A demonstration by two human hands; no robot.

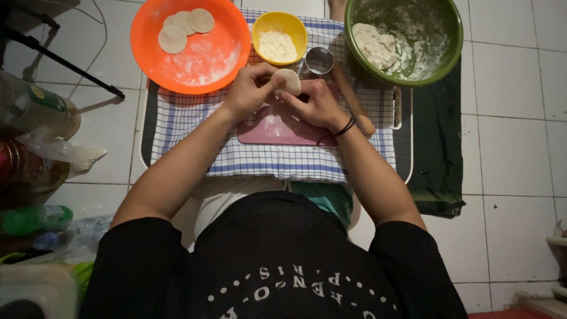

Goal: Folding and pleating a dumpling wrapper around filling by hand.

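step: shaping a cut dough round | left hand point(251, 88) and right hand point(316, 103) pinch dough round point(288, 80) at 12 o'clock of pink board point(283, 130) | next: steady carry toward 11 o'clock orange plate point(218, 65), judged

dough discs point(184, 26) in plate point(227, 62), board point(277, 131) on cloth point(266, 159)

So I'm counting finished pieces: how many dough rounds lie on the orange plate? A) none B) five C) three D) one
C: three pale dough rounds lie together at the far side of the orange plate, while both hands hold another round over the pink board.
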